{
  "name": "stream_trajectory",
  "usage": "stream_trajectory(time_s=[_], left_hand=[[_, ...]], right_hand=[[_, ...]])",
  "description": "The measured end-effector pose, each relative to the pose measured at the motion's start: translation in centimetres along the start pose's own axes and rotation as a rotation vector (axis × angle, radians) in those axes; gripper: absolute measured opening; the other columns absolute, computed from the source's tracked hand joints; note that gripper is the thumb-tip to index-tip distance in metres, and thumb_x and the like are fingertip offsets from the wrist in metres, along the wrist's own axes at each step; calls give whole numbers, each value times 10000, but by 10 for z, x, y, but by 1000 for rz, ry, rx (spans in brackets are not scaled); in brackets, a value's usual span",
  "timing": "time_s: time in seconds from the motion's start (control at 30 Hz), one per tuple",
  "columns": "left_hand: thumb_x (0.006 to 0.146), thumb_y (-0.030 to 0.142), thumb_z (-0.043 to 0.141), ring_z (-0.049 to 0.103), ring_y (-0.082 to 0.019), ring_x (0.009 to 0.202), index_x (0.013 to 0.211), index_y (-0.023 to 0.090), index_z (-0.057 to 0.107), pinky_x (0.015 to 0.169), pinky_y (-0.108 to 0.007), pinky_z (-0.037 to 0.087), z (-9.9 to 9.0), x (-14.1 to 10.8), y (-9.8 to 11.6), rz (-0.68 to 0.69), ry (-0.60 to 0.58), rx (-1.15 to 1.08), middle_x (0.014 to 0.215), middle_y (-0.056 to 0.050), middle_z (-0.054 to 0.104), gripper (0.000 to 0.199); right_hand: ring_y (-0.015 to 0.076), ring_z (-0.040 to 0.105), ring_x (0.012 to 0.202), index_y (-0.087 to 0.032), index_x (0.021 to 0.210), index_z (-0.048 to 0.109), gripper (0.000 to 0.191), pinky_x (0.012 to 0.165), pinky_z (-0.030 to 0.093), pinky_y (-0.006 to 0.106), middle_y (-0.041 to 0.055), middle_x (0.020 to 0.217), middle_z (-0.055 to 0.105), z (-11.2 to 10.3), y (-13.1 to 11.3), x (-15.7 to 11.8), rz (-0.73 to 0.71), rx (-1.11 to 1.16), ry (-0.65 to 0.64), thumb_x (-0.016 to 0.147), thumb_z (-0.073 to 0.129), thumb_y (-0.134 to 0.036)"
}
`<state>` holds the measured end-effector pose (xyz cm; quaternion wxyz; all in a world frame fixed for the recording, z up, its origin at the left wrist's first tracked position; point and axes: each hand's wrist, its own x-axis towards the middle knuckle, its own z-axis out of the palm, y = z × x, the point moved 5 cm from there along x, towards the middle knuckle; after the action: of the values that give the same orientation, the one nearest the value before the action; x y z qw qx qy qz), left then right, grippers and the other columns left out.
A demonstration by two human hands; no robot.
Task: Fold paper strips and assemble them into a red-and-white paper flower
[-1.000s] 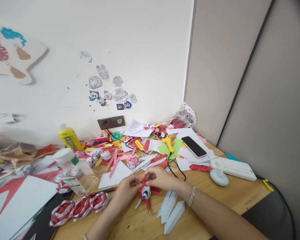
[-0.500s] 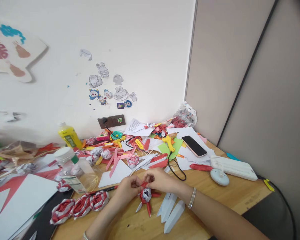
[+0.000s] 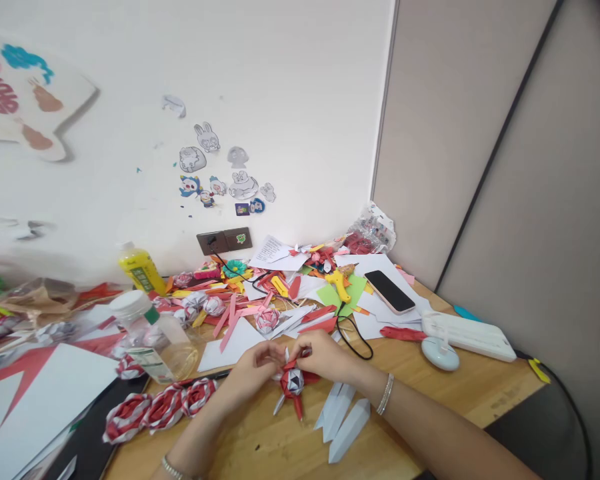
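A red and white folded paper piece [image 3: 294, 383] with pointed strips sticking out is between my hands near the table's front. My left hand [image 3: 261, 364] is at its upper left, fingers curled against its edge. My right hand [image 3: 316, 352] pinches a red strip at its top. Several pale folded paper strips [image 3: 349, 430] lie on the wood just below my right wrist. Three red and white twisted paper rings [image 3: 165, 408] rest to the left of my left forearm.
A clear jar [image 3: 143, 327] and a yellow bottle [image 3: 143, 268] stand at the left. Paper scraps cover the back. A yellow glue gun [image 3: 339, 283], a phone [image 3: 390, 292], a black cable and a white power strip [image 3: 470, 335] lie at the right.
Both hands have shifted slightly upward, and the fingers have moved on the paper piece. A white tip now shows between them. The view has moved a little.
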<state>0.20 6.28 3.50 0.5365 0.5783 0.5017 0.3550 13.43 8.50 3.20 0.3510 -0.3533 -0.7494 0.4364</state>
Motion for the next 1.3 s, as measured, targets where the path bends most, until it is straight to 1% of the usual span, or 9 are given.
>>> stream_trajectory(time_s=[0.13,0.3,0.47,0.6,0.67,0.87,1.07,1.17,1.3], left_hand=[[636,340,640,618,-179,716,839,146,635,663,-279,458,1,3,-3,6,-8,8,775,-32,688,282],[558,462,704,606,-162,611,703,146,600,595,-266,449,-1,8,-12,27,100,-13,636,-15,671,364],[552,462,707,594,-156,584,688,148,587,560,-263,443,-5,11,-19,41,141,-11,610,-8,650,363],[540,444,711,580,-150,560,664,147,587,543,-266,441,-8,11,-18,45,160,10,596,-3,635,346],[541,438,710,576,-146,554,658,149,585,547,-264,442,-8,10,-15,50,160,19,583,5,625,337],[543,453,701,590,-156,590,660,154,587,571,-264,450,-5,7,-10,60,144,41,605,1,633,340],[546,460,696,589,-156,568,670,148,593,555,-265,451,-8,8,-13,47,176,39,591,0,636,351],[551,447,694,576,-146,529,660,146,593,542,-263,447,-7,8,-13,41,181,36,551,11,626,335],[541,428,698,578,-151,544,637,150,589,542,-258,441,-5,6,-8,51,179,42,561,10,629,314]], right_hand=[[139,623,668,-153,757,704,163,623,470,224,20,720,684,1,2,1,-7,50,-29,664,605,-62],[158,632,721,-175,830,708,152,660,476,246,30,773,696,-1,0,-1,7,61,-69,722,605,-147],[145,611,782,-208,853,705,152,715,452,240,19,832,692,-5,-17,-5,-177,-45,-87,767,589,-160],[146,590,818,-216,870,699,133,776,421,264,23,844,686,-5,-24,-7,-362,-167,-125,791,592,-201],[144,588,814,-207,890,693,144,775,419,264,31,855,683,-5,-26,-8,-401,-186,-158,806,578,-230],[130,593,816,-178,889,677,243,743,435,234,39,888,676,-4,-28,-9,-265,-153,-165,883,446,-252],[136,571,823,-167,832,679,207,767,425,253,44,851,662,-3,-34,-11,-360,-205,-118,862,484,-229],[135,565,813,-171,825,676,206,774,416,260,38,835,655,-2,-36,-12,-417,-242,-141,862,480,-220],[132,572,803,-166,804,667,212,764,414,250,34,832,661,-2,-29,-10,-365,-219,-130,867,474,-229]])
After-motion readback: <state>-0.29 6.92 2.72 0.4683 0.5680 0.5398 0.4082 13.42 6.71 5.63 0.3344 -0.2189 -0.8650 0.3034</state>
